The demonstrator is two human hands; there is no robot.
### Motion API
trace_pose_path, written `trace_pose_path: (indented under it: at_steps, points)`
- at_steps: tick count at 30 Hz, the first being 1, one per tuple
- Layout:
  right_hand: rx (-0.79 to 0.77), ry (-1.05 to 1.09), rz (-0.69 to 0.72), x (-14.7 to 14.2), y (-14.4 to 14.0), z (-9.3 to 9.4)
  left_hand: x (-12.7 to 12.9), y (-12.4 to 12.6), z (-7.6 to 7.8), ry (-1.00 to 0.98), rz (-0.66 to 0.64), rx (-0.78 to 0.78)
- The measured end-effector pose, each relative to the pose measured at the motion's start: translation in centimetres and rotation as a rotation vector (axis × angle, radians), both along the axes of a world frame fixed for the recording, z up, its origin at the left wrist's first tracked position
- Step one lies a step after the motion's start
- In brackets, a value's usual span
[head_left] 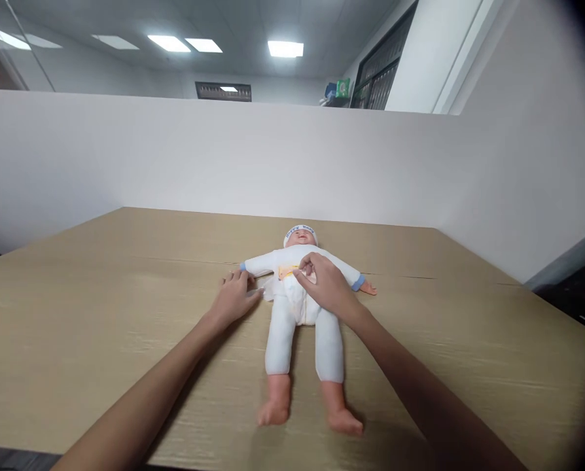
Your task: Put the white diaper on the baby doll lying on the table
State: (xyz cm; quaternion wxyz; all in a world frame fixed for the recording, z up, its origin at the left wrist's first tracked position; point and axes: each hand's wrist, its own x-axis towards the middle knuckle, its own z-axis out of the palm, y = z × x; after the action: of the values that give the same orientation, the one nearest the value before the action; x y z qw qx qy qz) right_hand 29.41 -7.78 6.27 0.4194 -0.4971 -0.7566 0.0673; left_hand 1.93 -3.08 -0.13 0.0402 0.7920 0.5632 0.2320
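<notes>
Fastening diaper (300,304) on doll (302,307): right hand (324,281) fingers pinching tab, left hand (233,294) fingers flat on wing, needing firm press.

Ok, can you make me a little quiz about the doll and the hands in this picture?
1. True or false: the doll lies on its back on the wooden table.
2. Which hand rests over the doll's tummy? A) left hand B) right hand
3. Fill in: the doll's feet are ____ (bare or in shoes).

Key:
1. True. Its face is up and its head points away from the person.
2. B. The left hand sits beside the doll's waist, at the diaper edge.
3. Bare.
</notes>
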Motion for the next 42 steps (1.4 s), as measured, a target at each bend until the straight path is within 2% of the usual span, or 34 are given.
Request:
trace_pose_path:
  at_steps: [5,10,15,18,22,25,30,32,34,37,39,42]
  points:
    - [-0.169,-0.126,-0.147,-2.0,2.0,0.4,-0.1,-0.1,0.4,-0.175,0.011,-0.167]
    - [-0.263,-0.106,-0.151,-1.9,2.2,0.4,0.2,0.8,2.1,-0.347,-0.065,-0.259]
    - [-0.294,-0.128,-0.117,-1.7,2.3,0.6,4.7,1.4,4.9,-0.636,-0.238,-0.329]
    - [-0.318,-0.160,-0.088,-1.3,2.2,1.2,7.5,1.4,5.5,-0.712,-0.338,-0.412]
    - [-0.379,-0.167,0.017,-0.7,2.0,2.1,8.1,1.2,5.0,-0.757,-0.429,-0.400]
    - [-0.371,-0.180,0.012,-0.6,2.1,2.1,7.2,1.1,4.2,-0.816,-0.471,-0.406]
    - [-0.332,-0.200,-0.082,-0.9,2.9,0.8,7.0,1.3,2.1,-0.988,-0.423,-0.430]
    - [-0.313,-0.166,-0.100,-0.8,3.2,0.6,7.3,1.2,1.8,-1.009,-0.354,-0.363]
    - [-0.285,-0.116,-0.130,-0.6,3.0,0.9,7.7,0.5,2.1,-0.987,-0.216,-0.198]
    - [-0.167,-0.018,-0.153,-0.2,0.6,2.0,8.2,-2.4,3.7,-0.901,-0.058,0.056]
    - [-0.109,0.048,-0.099,-0.2,-2.7,2.6,8.2,-5.5,5.0,-0.807,-0.094,0.112]
    - [-0.197,0.083,0.063,-0.1,-8.4,1.8,7.5,-10.3,6.0,-0.536,-0.316,0.003]
